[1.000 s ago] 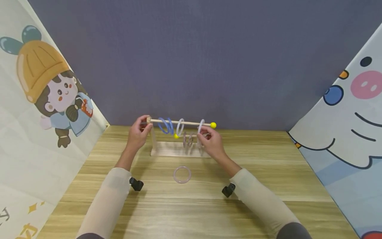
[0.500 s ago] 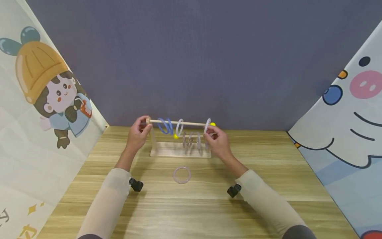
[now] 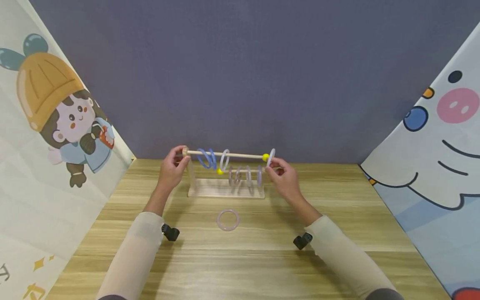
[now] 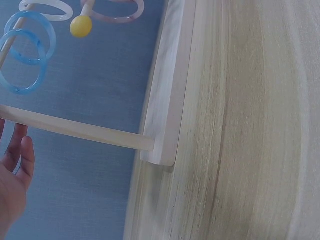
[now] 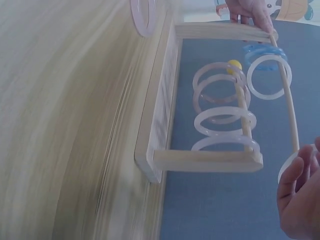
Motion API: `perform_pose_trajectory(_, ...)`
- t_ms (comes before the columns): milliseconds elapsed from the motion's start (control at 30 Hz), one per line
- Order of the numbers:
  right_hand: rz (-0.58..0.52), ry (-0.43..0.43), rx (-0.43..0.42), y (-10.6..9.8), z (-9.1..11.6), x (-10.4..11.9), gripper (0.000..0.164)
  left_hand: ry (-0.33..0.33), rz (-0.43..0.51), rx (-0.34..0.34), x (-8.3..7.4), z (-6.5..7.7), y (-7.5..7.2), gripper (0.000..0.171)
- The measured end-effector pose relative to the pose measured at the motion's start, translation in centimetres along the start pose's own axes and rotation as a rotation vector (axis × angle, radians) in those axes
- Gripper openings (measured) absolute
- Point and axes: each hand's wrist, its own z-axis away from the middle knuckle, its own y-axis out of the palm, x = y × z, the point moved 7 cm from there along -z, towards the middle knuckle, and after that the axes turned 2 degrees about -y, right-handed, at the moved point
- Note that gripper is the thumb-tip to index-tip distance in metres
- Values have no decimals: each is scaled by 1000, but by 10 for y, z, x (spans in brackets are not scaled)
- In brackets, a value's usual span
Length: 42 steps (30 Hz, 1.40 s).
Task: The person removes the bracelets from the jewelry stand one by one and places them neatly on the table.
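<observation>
A wooden rack (image 3: 226, 189) stands on the table, with an upper and a lower rod. My left hand (image 3: 172, 168) grips the top of its left post, at the end of the upper rod (image 3: 243, 156). Two blue rings (image 3: 206, 158) and a white ring (image 3: 224, 160) hang on that rod. My right hand (image 3: 283, 177) pinches another white ring (image 3: 271, 157) just right of the yellow ball (image 3: 266, 157) at the rod's tip. Several pale rings (image 5: 225, 120) hang on the lower rod. My right fingers partly hide the pinched ring in the right wrist view.
A pale pink ring (image 3: 228, 220) lies flat on the wood-grain table (image 3: 232, 266) in front of the rack. A dark wall panel (image 3: 240, 83) rises behind, and printed panels with cartoon figures stand at both sides.
My right hand has moved the white ring rightward along the upper rod, from left of the yellow ball to its right side. My left hand stays at the post.
</observation>
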Motion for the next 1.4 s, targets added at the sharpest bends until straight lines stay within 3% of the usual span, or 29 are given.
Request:
perform_pose_trajectory(333, 33, -8, -11, -15, 8, -4, 20, 6, 5, 3, -2, 0, 0, 39)
perform_pose_trajectory(667, 114, -191, 52, -19, 25, 9, 15, 14, 3, -3, 0, 0, 0, 39)
perform_pose_trajectory(933, 187, -322, 184, -14, 33, 10, 13, 25, -3, -8, 0, 0, -1, 38)
perform_pose_trajectory(1133, 213, -332, 296, -8, 32, -19, 16, 20, -12, -6, 0, 1, 0, 39)
perform_pose_trajectory(1400, 166, -376, 511, 6, 39, -29, 15, 11, -12, -4, 0, 0, 0, 39)
